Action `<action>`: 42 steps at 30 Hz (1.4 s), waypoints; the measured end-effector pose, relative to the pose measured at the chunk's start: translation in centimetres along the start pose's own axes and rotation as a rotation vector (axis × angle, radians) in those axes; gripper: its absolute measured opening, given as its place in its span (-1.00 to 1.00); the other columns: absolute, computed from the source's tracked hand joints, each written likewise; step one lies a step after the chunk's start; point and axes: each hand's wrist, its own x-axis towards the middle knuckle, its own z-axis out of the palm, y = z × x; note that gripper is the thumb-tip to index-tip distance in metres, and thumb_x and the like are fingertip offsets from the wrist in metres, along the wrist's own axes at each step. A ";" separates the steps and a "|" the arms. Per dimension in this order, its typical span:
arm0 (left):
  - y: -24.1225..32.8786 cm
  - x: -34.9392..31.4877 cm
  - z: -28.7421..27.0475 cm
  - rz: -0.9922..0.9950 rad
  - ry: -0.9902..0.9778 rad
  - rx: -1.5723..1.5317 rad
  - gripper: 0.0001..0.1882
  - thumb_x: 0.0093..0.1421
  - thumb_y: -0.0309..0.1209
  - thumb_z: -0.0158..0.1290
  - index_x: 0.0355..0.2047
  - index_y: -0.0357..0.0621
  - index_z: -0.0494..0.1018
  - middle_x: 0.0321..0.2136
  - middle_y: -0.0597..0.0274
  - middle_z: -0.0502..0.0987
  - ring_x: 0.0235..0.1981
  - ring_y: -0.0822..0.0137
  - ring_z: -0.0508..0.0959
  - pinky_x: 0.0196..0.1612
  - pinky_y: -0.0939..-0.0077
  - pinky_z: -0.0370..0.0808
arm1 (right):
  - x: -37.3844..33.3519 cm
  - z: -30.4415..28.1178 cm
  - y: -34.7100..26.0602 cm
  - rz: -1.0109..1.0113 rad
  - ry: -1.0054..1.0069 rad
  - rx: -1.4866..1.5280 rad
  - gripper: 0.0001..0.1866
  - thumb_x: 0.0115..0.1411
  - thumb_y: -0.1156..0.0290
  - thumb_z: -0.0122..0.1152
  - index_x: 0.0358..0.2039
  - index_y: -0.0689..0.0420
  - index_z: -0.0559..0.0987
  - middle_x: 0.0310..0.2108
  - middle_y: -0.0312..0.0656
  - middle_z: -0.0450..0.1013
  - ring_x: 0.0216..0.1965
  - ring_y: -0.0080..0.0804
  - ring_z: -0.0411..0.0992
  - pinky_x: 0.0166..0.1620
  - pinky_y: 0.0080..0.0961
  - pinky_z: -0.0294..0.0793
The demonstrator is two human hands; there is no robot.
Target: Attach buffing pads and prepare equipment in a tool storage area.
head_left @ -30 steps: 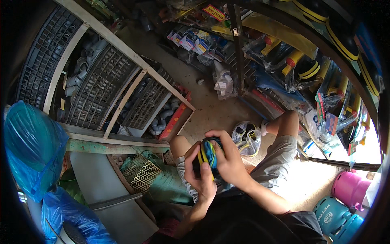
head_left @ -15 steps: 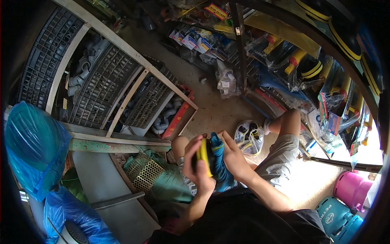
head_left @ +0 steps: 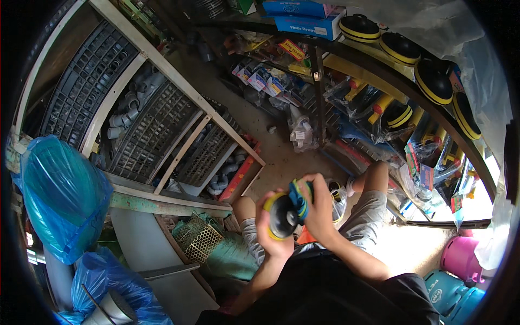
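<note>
My left hand (head_left: 275, 242) is wrapped round the edge of a round black disc with a yellow rim (head_left: 280, 218). The disc's broad black face, with a small grey hub, is turned up toward me. To its right, my right hand (head_left: 318, 211) grips a bunched blue-teal cloth (head_left: 298, 199) close against the disc's upper right edge. Both hands are in front of my lap, above the bent knees. A clear plastic bag (head_left: 339, 205) with dark things in it lies on the floor just beyond my right hand.
More black-and-yellow discs (head_left: 401, 47) line the curved shelf at upper right, beside blue boxes (head_left: 311, 24). Below hang bagged yellow-handled tools (head_left: 382, 105). Crates of grey pipe fittings (head_left: 154, 124) stand left. Blue plastic bags (head_left: 62, 195) and pink (head_left: 460, 254) and teal (head_left: 447, 287) gas cylinders flank me.
The disc has turned from edge-on to showing its black face. My right hand and the cloth have moved up to its edge. The view has shifted, showing more of the upper shelf.
</note>
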 end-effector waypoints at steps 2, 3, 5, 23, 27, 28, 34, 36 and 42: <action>0.4 1.7 0.3 -0.119 0.289 -0.264 -0.45 0.49 0.01 -0.12 0.23 -0.16 0.41 0.17 0.08 0.54 0.26 0.09 0.52 0.33 0.14 0.42 | -1.2 0.4 -1.6 -0.113 -0.126 -0.124 -0.83 0.37 0.48 0.30 -0.10 0.23 0.53 -0.21 0.10 0.49 -0.15 0.25 0.54 -0.15 -0.06 0.54; 0.7 2.1 0.3 -0.134 0.374 -0.204 -0.46 0.52 -0.01 -0.13 0.22 -0.19 0.42 0.15 0.08 0.54 0.25 0.11 0.53 0.30 0.20 0.44 | -1.6 0.5 -2.2 -0.217 -0.137 -0.095 -0.83 0.35 0.48 0.32 -0.11 0.22 0.55 -0.21 0.07 0.50 -0.17 0.21 0.55 -0.19 -0.07 0.56; 1.0 2.1 0.4 -0.025 0.279 0.178 -0.50 0.56 -0.07 -0.13 0.20 -0.25 0.43 0.13 0.06 0.53 0.21 0.16 0.54 0.26 0.29 0.45 | -1.5 0.6 -3.1 -0.358 -0.119 -0.101 -0.85 0.30 0.44 0.38 -0.17 0.15 0.60 -0.23 -0.05 0.51 -0.26 0.06 0.59 -0.27 -0.14 0.60; 0.9 -0.6 -2.0 -0.164 0.078 0.094 -0.37 0.52 0.06 -0.26 0.22 -0.24 0.43 0.17 -0.06 0.58 0.14 0.12 0.58 0.24 0.18 0.52 | -3.2 0.6 3.3 0.073 -0.311 0.562 -0.68 0.63 0.15 0.00 0.00 0.17 0.50 -0.10 -0.29 0.49 -0.08 -0.62 0.42 0.01 -0.53 0.43; -1.0 -0.4 -4.0 -0.266 0.211 0.508 -0.53 0.63 -0.06 -0.17 0.16 -0.19 0.48 0.13 0.14 0.60 0.13 0.30 0.60 0.23 0.36 0.51 | -2.7 -0.1 3.4 0.088 -0.226 0.199 -0.76 0.61 0.21 0.04 -0.02 0.15 0.46 -0.12 -0.25 0.50 -0.12 -0.53 0.45 -0.04 -0.50 0.44; -1.2 -0.7 -4.3 -0.294 0.211 0.440 -0.53 0.63 -0.07 -0.19 0.17 -0.18 0.50 0.12 0.15 0.61 0.13 0.30 0.60 0.24 0.35 0.51 | -2.2 -0.5 3.1 0.235 -0.192 0.426 -0.80 0.56 0.29 0.14 -0.07 0.16 0.45 -0.19 -0.21 0.51 -0.18 -0.48 0.46 -0.12 -0.50 0.44; -0.5 -1.4 -3.8 -0.524 0.235 -0.325 -0.60 0.60 0.03 -0.14 -0.07 0.02 0.51 -0.12 0.37 0.57 -0.03 0.43 0.60 0.09 0.41 0.54 | -2.5 -0.5 0.3 -0.120 -0.252 -0.088 -0.73 0.52 0.23 0.17 -0.11 0.21 0.45 -0.22 0.12 0.54 -0.21 0.25 0.57 -0.18 -0.01 0.53; -0.1 -1.1 -3.3 -0.605 0.393 -0.301 -0.58 0.60 0.02 -0.16 -0.01 -0.02 0.50 -0.12 0.33 0.54 -0.03 0.41 0.57 0.11 0.35 0.51 | -2.6 0.1 0.0 -0.112 -0.169 -0.094 -0.74 0.52 0.25 0.16 -0.11 0.22 0.47 -0.23 0.12 0.54 -0.22 0.25 0.56 -0.20 -0.06 0.54; 0.5 -2.3 -0.5 -0.229 0.050 0.314 -0.44 0.53 -0.16 -0.07 0.35 -0.35 0.32 0.20 0.08 0.47 0.24 0.27 0.46 0.34 0.33 0.34 | 1.4 0.9 0.2 0.204 -0.161 0.212 -0.67 0.48 0.20 0.29 -0.26 0.26 0.58 -0.46 -0.06 0.56 -0.45 -0.32 0.51 -0.31 -0.32 0.49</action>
